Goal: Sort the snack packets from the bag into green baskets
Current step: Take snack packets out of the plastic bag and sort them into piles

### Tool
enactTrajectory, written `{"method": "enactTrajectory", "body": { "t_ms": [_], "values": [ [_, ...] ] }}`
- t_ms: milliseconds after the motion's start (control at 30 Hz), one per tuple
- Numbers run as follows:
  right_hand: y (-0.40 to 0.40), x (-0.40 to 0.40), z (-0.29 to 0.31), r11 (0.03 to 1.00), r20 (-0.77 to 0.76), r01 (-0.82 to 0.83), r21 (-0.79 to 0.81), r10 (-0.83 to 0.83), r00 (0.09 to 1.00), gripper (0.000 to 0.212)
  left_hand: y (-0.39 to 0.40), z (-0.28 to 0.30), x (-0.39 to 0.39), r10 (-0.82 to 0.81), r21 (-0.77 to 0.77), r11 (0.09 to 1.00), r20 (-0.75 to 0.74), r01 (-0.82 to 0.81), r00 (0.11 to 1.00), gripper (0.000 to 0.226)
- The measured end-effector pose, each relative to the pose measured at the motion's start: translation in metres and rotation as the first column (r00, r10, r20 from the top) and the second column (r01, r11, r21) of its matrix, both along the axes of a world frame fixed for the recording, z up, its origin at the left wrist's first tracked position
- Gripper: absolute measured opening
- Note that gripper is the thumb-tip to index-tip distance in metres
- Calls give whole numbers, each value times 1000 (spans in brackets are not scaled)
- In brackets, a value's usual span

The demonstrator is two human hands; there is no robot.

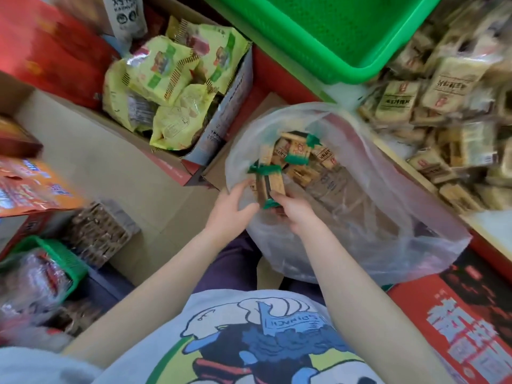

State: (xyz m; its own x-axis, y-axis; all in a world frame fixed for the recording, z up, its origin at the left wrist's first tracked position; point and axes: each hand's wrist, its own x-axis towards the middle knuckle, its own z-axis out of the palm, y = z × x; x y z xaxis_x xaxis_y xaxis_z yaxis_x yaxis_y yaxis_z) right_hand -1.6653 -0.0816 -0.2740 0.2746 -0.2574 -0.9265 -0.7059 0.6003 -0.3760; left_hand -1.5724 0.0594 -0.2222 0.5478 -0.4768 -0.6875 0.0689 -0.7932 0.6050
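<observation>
Right hand (291,210): fingers curled round a small stack of tan snack packets (270,187) with green sealed ends, held at the near-left rim of the bag mouth.
Left hand (231,210): fingers spread and relaxed, touching the left rim of the clear plastic bag (388,217) just beside the held stack; it grips no packet.
Clear plastic bag: lies open in front of the person's lap, mouth facing up.
Loose packets in bag (299,156): more tan packets with green ends, inside and toward the far side.
Large green basket (327,37): at the top edge of the view, beyond the bag, its near corner close to the bag's far rim.
Tan packet heap (448,112): piled to the right of the bag, below the basket's right side.
Cardboard box (235,87): left of the bag, holding yellow-green snack bags (166,73).
Small green basket (55,261): at the lower left, holding red-wrapped packets.
</observation>
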Motion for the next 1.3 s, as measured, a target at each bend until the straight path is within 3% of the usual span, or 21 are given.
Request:
{"method": "enactTrajectory", "body": {
  "t_ms": [100, 200, 300, 400, 500, 633, 700, 767, 933, 1100, 1200, 1300],
  "values": [
    [-32, -24, 33, 985, 42, -110, -136, 117, 992, 33, -15, 23, -3, -86, 114, 992, 331, 51, 940, 56],
    [-68, -61, 79, 992, 174, -99, -81, 112, 978, 27, -43, 44, -11, -280, -75, 927, 512, 367, 812, 64],
    [-103, -100, 121, 996, 313, 68, 64, -85, 946, 22, -96, 76, -30, -433, -272, 786, 398, 555, 809, 68],
    [-134, -135, 160, 959, 360, 234, 162, -278, 891, 29, -151, 110, -54, -428, -427, 684, 423, 592, 799, 43],
    [-156, -169, 180, 947, 353, 308, 89, -319, 879, 30, -197, 137, -78, -468, -427, 678, 376, 598, 799, 26],
    [-174, -222, 192, 911, 410, 398, -112, -323, 853, 66, -248, 163, -113, -589, -274, 745, 158, 608, 793, 21],
    [-177, -254, 202, 887, 460, 428, -174, -312, 831, 58, -270, 168, -138, -646, -289, 713, 81, 639, 759, 24],
    [-181, -289, 205, 857, 445, 446, -259, -304, 842, 31, -294, 167, -170, -675, -353, 675, 62, 648, 736, 38],
    [-203, -373, 192, 724, 349, 609, -324, -507, 788, 17, -347, 146, -269, -571, -420, 727, 71, 543, 818, 45],
    [-249, -442, 181, 487, 320, 768, -416, -712, 625, 21, -393, 117, -349, -493, -416, 785, 29, 459, 870, 28],
    [-288, -469, 177, 326, 389, 850, -413, -781, 489, 12, -418, 89, -378, -593, -282, 747, 128, 603, 795, 44],
    [-321, -481, 167, 245, 452, 902, -355, -800, 395, 11, -428, 65, -402, -732, -107, 648, 189, 754, 655, 54]
  ]
}}
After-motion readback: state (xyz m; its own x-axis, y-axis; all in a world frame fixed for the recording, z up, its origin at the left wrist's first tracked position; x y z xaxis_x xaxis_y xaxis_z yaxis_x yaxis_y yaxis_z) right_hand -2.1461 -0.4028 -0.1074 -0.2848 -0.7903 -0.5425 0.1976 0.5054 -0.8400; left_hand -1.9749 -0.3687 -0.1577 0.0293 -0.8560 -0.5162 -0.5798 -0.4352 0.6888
